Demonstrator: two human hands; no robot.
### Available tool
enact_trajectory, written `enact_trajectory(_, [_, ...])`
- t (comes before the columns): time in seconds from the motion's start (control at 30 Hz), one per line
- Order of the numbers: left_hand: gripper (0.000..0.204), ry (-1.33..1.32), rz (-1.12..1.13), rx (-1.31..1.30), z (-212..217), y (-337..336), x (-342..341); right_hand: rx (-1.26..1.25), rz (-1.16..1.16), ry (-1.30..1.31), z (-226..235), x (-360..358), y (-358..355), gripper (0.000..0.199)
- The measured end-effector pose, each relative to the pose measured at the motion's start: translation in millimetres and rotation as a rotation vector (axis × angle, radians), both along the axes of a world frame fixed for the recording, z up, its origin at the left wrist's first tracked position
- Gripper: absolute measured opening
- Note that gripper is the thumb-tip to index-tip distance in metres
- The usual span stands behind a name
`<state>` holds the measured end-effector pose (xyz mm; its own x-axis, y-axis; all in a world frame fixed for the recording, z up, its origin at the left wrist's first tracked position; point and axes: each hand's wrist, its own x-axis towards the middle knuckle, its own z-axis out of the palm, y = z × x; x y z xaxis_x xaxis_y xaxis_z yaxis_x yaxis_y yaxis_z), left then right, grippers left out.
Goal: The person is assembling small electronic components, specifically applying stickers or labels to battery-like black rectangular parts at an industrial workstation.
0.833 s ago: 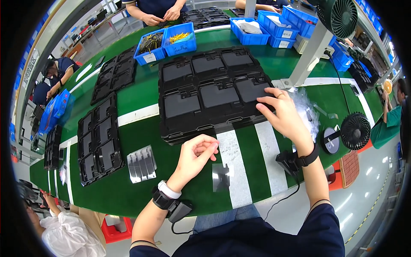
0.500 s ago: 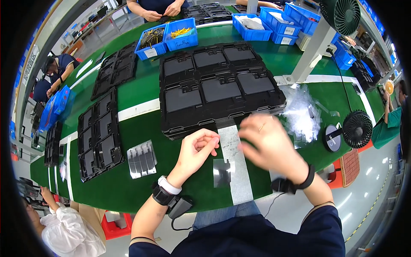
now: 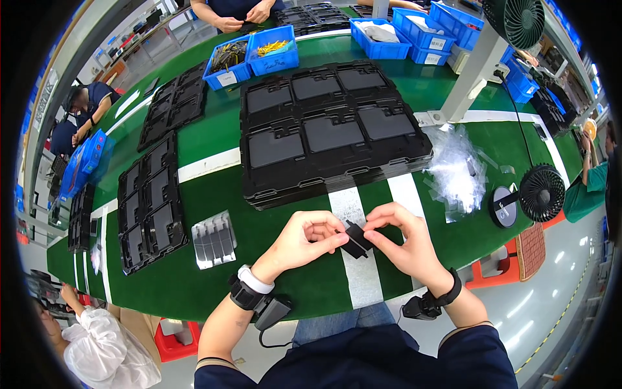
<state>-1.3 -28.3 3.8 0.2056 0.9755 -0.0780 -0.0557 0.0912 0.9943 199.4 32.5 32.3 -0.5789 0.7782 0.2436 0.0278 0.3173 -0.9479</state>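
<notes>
**Small black part pinched over the white stripe**

Both hands are met just in front of the big tray stack (image 3: 330,133). Left hand (image 3: 304,241) is curled, thumb and forefinger closed on one end of a small black part (image 3: 355,238); right hand (image 3: 403,241) is pinched on the other end. So the part is held in the air between the fingertips, just above the white stripe (image 3: 353,259) painted across the green table (image 3: 214,139), on the near side of that stack.

Going by the grip, a fiddly step looks to be underway: something being peeled, seated or lined up on the part. It's too small for details to be made out. A steady pinch and a fine pull or press would probably be called for next, not force.

Materials:
- Tray stack: matte black moulded plastic, shallow rectangular pockets, many thin layers seen at the edge.
- More black trays (image 3: 152,201) laid flat well to the left of the stack.
- A glossy grey blister tray (image 3: 214,238) near the stack's front left corner.
- Crinkly clear film scraps (image 3: 457,170) piled just right of the stack.
- Blue bins (image 3: 253,52) set behind it.
</notes>
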Motion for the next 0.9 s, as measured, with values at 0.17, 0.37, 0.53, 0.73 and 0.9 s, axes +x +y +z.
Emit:
enact_trajectory(0.17, [0.011, -0.054, -0.018, 0.054, 6, -1, 6, 0.198, 0.028, -0.131, -3, 1, 4, 0.01])
enact_trajectory(0.37, [0.016, -0.065, -0.036, 0.105, 6, -4, 11, 0.028, 0.082, -0.132, 1, 7, 4, 0.008])
enact_trajectory(0.53, [0.02, 0.197, 0.025, 0.009, 15, -3, 8, 0.122, -0.305, -0.182, 14, 48, 52, 0.007])
enact_trajectory(0.73, [0.027, 0.693, 0.321, 0.369, 9, -2, 7, 0.709, -0.409, -0.795, 12, 79, 82, 0.014])
enact_trajectory(0.9, [0.019, 0.721, 0.228, 0.38, 7, -3, 6, 0.774, -0.228, -0.476, 51, 29, 86, 0.018])
